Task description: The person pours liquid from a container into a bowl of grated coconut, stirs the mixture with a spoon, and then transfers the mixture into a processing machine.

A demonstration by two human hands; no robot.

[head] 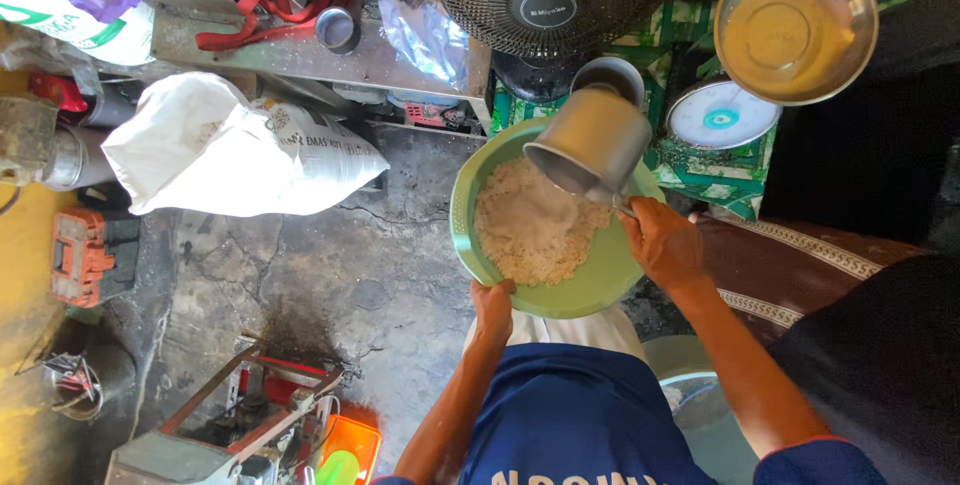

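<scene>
Bowl between hands, mug above

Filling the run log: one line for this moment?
left hand: grips green basin rim | right hand: tilts metal mug over white grated stuff

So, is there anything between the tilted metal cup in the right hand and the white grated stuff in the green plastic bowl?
Nothing visible. The right hand holds the grey metal cup tilted directly above the white grated mass in the round green plastic bowl. The left hand grips the bowl's near rim, aside.
</scene>
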